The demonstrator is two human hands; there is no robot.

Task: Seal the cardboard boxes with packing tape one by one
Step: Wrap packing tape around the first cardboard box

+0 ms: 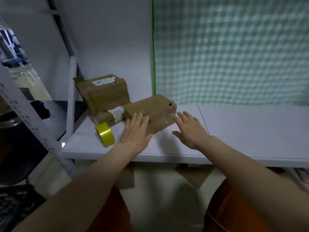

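**Cardboard under both hands, tape to the left**

Cardboard boxes, three of them, sit at the left end of the white table (234, 131). Nearest box (155, 111): brown, scuffed, a small dark hole near its far right corner, lying at a slant with its long side toward me.

My left hand (136, 131): fingers straight and spread, palm down, fingertips laid on the near left part of that box. Nothing gripped.

My right hand (190, 129): fingers straight and splayed, index tip at the box's right end. Whether it touches the cardboard or hangs just short, I cannot tell. Nothing gripped.

Roll of yellow packing tape (105, 133): standing on edge on the table, just left of my left hand, apart from it.

Behind the tape, a flat box (108, 117) with a white label, lying against the left end of the nearest box. On top of it rests a larger box (103, 92), tilted, white label on its upper face.

Green checked cloth (234, 47) hangs behind the table. Grey perforated shelf post (33, 124) at far left.
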